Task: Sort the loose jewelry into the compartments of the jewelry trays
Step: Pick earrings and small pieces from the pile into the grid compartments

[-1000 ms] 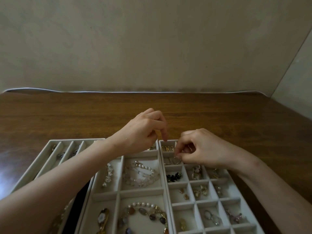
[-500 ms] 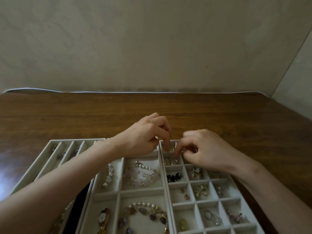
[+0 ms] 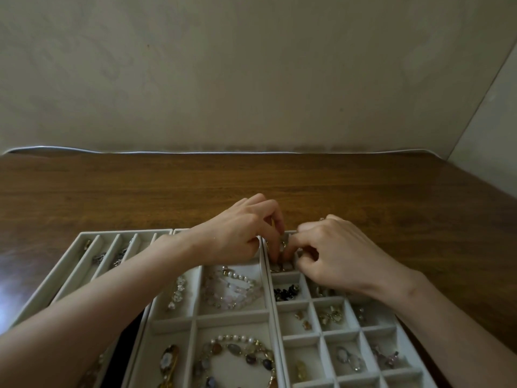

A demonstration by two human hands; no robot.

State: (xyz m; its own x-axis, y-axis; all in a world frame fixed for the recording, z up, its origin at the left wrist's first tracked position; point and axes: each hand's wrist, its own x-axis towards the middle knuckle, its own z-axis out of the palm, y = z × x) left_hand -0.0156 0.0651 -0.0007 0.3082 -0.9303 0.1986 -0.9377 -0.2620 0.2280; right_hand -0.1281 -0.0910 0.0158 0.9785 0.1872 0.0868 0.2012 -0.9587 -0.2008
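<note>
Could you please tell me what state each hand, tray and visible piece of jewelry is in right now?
left hand: fingers curled, fingertips down in the far compartments of the grid tray.
right hand: fingers curled, fingertips in the same far compartments.
grid tray: open, most small cells hold pieces.
middle tray: open, holds bracelets.
slotted tray: open, small pieces in slots.
pearl bracelet: lying looped in its compartment.
black beads: piled in one cell.

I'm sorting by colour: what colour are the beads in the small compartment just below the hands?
Black beads, clearest in the head view.
</note>
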